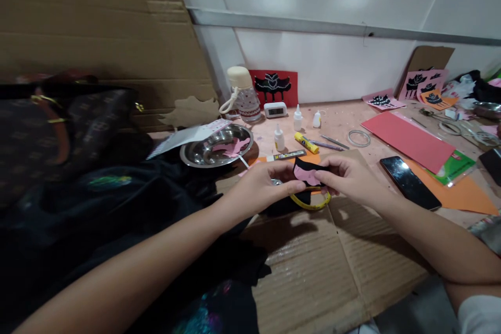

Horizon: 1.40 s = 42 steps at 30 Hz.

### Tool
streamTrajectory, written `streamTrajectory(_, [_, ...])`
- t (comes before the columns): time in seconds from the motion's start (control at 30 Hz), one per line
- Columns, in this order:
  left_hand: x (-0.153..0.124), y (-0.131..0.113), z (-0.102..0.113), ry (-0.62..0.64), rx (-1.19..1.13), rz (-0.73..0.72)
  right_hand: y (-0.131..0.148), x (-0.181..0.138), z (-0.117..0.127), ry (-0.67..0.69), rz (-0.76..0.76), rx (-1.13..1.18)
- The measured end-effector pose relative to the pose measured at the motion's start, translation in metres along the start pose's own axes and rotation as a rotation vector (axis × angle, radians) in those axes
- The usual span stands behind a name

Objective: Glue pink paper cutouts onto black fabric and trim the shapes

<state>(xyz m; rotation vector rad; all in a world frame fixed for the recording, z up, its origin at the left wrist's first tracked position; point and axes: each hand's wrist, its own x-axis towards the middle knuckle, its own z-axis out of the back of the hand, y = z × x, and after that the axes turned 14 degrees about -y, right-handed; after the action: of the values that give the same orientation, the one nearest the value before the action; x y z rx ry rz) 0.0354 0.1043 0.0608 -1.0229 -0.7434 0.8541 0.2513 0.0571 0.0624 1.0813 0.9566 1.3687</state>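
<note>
Piece in work: black cutout (299,162) with a smaller pink piece (304,175) against its face, held up over the cardboard sheet (309,276), between the two hands. Left hand (270,180): thumb and fingers closed on its left end. Right hand (346,178): thumb and fingertips pinching the right end, thumb over the pink.

Just below: yellow ring (311,206) with small dark marks, too small to read.

Labels, working out: narrow black-and-white printed pack (288,155), text too blurred. Yellow glue stick (306,142) has dark print, can't make it out. Three white squeeze bottles (279,139) behind; the nearest has a small yellow label mark, unreadable. White digital clock (275,110) against the red card (293,83); digits not legible.

Left: steel bowl (190,155) with pink cutouts in it, patterned bottle (249,108) with cream cap behind. Far left, dark bag (92,125) with a repeating brown monogram; can't confirm the brand.

Right: black phone (409,181) face up, dark screen, partly on an orange sheet (465,194). Red sheets (407,140) lie over a green packet (456,169) carrying a small red-and-white logo, lettering too small to read.
</note>
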Motion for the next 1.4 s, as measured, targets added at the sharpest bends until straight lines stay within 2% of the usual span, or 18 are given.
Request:
streamTrajectory(0.2, [0.003, 0.008, -0.003, -0.168, -0.166, 0.064, -0.005, 0.001, 0.004, 0.048, 0.017, 0.015])
streamTrajectory(0.33, [0.009, 0.009, 0.006, -0.228, -0.218, 0.083, -0.013, 0.011, 0.012, -0.036, 0.057, -0.008])
streamTrajectory(0.43, [0.011, 0.006, 0.012, -0.243, -0.271, 0.085, -0.019, 0.013, 0.011, -0.043, 0.114, -0.24])
streamTrajectory(0.57, [0.012, 0.002, 0.016, -0.253, -0.302, 0.048, -0.025, 0.002, 0.002, 0.133, 0.222, -0.556])
streamTrajectory(0.67, [0.012, 0.001, 0.018, -0.244, -0.333, 0.024, -0.031, -0.005, -0.003, 0.175, 0.322, -0.657])
streamTrajectory(0.8, [0.01, -0.001, 0.018, -0.233, -0.376, 0.015, -0.045, -0.001, -0.008, 0.197, 0.336, -0.747])
streamTrajectory(0.93, [0.008, -0.006, 0.018, -0.234, -0.394, 0.023, -0.053, 0.005, -0.011, 0.203, 0.377, -0.728])
streamTrajectory(1.2, [0.005, -0.012, 0.02, -0.232, -0.412, 0.019, -0.031, -0.002, -0.013, 0.216, 0.368, -0.663])
streamTrajectory(1.27, [0.004, -0.013, 0.019, -0.229, -0.425, 0.011, -0.034, 0.001, -0.012, 0.239, 0.326, -0.604])
streamTrajectory(1.4, [-0.001, -0.019, 0.021, -0.193, -0.509, -0.032, -0.042, 0.01, -0.006, 0.288, 0.114, -0.427])
